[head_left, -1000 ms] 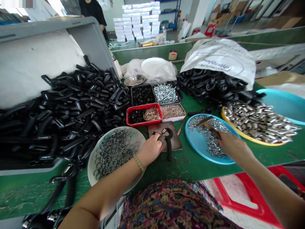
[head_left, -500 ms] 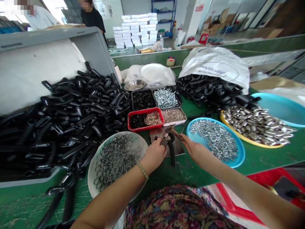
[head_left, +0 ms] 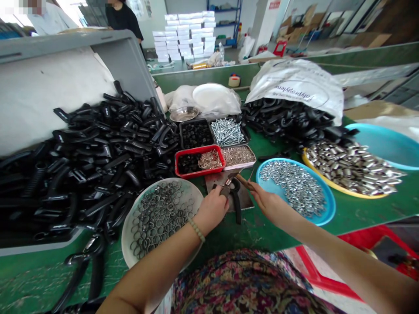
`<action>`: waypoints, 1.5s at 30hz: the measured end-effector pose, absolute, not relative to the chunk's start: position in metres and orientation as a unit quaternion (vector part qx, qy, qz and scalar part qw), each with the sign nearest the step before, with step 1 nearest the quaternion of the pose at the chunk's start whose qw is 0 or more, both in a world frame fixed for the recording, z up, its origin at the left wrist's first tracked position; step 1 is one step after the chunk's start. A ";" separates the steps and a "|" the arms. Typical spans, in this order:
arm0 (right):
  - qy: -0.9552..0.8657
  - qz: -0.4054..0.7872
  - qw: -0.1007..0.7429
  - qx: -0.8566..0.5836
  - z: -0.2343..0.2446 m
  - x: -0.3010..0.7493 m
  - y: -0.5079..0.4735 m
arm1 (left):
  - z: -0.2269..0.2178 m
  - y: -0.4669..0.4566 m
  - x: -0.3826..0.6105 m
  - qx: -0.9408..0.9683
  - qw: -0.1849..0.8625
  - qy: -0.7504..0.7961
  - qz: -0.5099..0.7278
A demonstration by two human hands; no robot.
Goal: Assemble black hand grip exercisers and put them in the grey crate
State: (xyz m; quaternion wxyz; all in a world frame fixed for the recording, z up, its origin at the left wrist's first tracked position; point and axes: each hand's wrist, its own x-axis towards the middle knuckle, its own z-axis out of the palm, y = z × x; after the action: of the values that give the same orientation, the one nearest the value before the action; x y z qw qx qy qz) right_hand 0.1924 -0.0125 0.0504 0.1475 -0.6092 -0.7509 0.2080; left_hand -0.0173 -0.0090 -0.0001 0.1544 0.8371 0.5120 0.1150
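My left hand [head_left: 212,210] is closed on a black curved handle part [head_left: 235,198] that lies on a small metal plate [head_left: 245,200] in front of me. My right hand [head_left: 266,203] is closed round a wooden-handled tool [head_left: 242,180] whose metal tip points at the top of that part. Just left of my left hand stands a white plate of metal rings [head_left: 157,213]. A blue plate of small silver nuts [head_left: 296,189] lies right of my right hand.
A heap of black handles [head_left: 91,152] spills from a grey bin at left. Small trays hold black caps [head_left: 195,134], screws [head_left: 226,131], pins [head_left: 238,155] and a red tray [head_left: 199,161]. A yellow plate of metal sleeves [head_left: 353,168] and a white sack [head_left: 294,87] lie at right. People stand at the back.
My right hand left the blue plate of nuts and came left with the tool to the black part under my left hand. In the last half second both hands barely moved.
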 end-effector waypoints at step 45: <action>-0.600 0.312 0.348 -0.649 0.018 0.219 -0.042 | 0.035 0.159 0.056 0.853 0.041 0.519 0.047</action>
State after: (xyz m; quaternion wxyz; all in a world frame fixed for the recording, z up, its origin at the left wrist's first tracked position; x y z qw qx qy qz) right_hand 0.2185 -0.0420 0.0183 0.3479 -0.6493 -0.6001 0.3119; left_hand 0.0564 0.1590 0.0350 0.0413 0.8527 0.5186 0.0474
